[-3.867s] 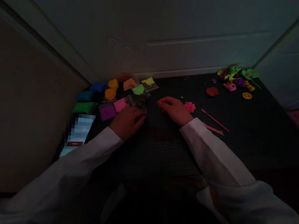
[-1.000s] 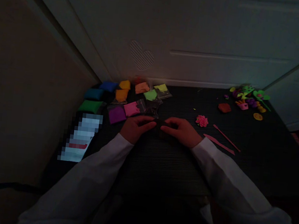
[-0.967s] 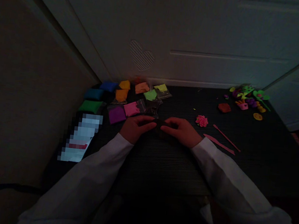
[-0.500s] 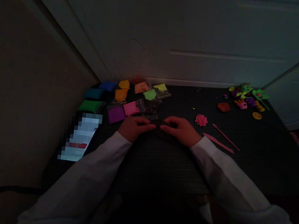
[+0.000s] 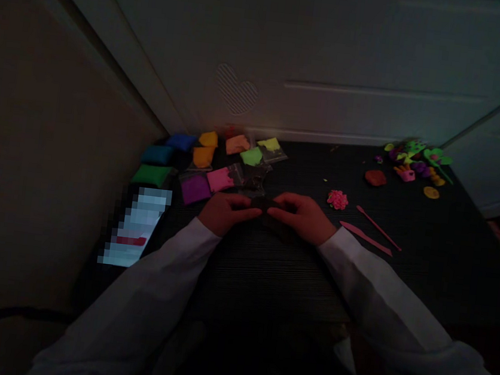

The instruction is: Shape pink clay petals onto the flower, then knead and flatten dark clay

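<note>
Between my two hands is a dark lump of modelling clay [image 5: 262, 203], hard to make out against the black table. My left hand [image 5: 224, 211] pinches its left side with thumb and fingertips. From the other side my right hand [image 5: 301, 217] grips it the same way, thumb toward me. Just beyond the hands lies a clear bag with dark clay [image 5: 255, 179]. A pink clay flower [image 5: 337, 200] rests to the right of my right hand. Near my right wrist are a pink modelling knife [image 5: 365, 237] and a thin pink stick tool [image 5: 378, 228].
Bags of coloured clay, among them a purple one [image 5: 194, 188] and a green one [image 5: 152, 174], lie at the back left. A lit phone [image 5: 137, 229] is beside my left forearm. A reddish-brown lump [image 5: 375, 178] and several small clay figures [image 5: 409, 160] sit at the back right.
Both hands stay nearly in place, still holding the dark clay, a little more of which shows between the fingertips. The whole view has shifted very slightly.
</note>
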### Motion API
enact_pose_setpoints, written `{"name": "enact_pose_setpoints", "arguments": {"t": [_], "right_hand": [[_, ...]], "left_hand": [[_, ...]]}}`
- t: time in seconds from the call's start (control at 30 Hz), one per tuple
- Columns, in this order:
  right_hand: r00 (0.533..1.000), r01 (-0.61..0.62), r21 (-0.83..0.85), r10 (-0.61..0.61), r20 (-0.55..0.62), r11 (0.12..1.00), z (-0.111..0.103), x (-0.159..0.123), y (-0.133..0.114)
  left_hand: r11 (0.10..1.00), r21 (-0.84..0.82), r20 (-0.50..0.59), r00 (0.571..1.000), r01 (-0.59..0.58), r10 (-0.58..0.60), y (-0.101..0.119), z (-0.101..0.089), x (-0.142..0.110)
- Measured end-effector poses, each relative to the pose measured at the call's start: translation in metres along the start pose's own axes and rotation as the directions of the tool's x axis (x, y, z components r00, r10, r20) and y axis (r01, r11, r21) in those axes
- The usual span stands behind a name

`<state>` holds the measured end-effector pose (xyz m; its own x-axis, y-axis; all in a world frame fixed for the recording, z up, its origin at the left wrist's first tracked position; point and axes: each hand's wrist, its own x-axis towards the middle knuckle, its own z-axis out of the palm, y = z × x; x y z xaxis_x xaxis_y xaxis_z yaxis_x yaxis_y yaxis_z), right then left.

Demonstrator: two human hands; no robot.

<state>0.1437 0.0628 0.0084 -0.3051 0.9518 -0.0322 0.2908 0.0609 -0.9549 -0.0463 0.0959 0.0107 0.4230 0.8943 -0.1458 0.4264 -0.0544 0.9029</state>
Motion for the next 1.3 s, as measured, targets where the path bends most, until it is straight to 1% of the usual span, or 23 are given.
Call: {"name": "enact_pose_setpoints", "arguments": {"t": [0.17, 0.3, 0.4, 0.57, 0.67, 0.87, 1.03, 1.17, 1.23, 1.3], "right_hand": [[0.999, 0.007, 0.016, -0.006, -0.035, 1.000, -0.001, 0.000, -0.001], [0.998, 0.014, 0.054, -0.011, -0.067, 0.998, 0.001, 0.000, 0.000], [0.997, 0.022, 0.086, -0.016, -0.075, 0.996, 0.004, 0.000, -0.001], [0.997, 0.021, 0.146, -0.010, -0.076, 0.989, 0.005, -0.001, -0.002], [0.997, 0.012, 0.190, 0.004, -0.083, 0.982, 0.005, 0.000, 0.000], [0.995, 0.016, 0.288, 0.012, -0.097, 0.958, 0.008, 0.001, 0.002], [0.992, 0.017, 0.373, 0.030, -0.122, 0.928, 0.011, 0.000, 0.000], [0.987, 0.034, 0.448, 0.039, -0.153, 0.893, 0.012, -0.003, -0.009], [0.983, 0.064, 0.459, 0.024, -0.182, 0.886, 0.010, -0.007, -0.020], [0.977, 0.109, 0.447, -0.012, -0.214, 0.888, 0.006, -0.013, -0.038]], "left_hand": [[0.999, -0.047, 0.011, 1.000, -0.004, 0.005, 0.003, -0.001, 0.000], [0.993, -0.120, 0.067, 0.997, -0.021, 0.029, 0.003, 0.005, -0.001], [0.993, -0.116, 0.086, 0.996, -0.022, 0.032, 0.002, 0.011, -0.003], [0.998, -0.056, 0.025, 1.000, -0.013, 0.015, 0.003, 0.010, -0.004], [0.999, -0.039, 0.012, 1.000, -0.011, 0.012, 0.006, 0.008, -0.004], [0.995, -0.093, 0.028, 0.999, -0.030, 0.033, 0.010, 0.010, -0.006], [0.991, -0.127, -0.020, 0.999, -0.040, 0.038, 0.008, 0.009, -0.007], [0.969, -0.232, -0.085, 0.994, -0.088, 0.070, 0.011, 0.011, -0.009], [0.955, -0.273, -0.111, 0.989, -0.120, 0.092, 0.021, 0.013, -0.011], [0.945, -0.288, -0.129, 0.984, -0.154, 0.121, 0.039, 0.013, -0.016]]}}
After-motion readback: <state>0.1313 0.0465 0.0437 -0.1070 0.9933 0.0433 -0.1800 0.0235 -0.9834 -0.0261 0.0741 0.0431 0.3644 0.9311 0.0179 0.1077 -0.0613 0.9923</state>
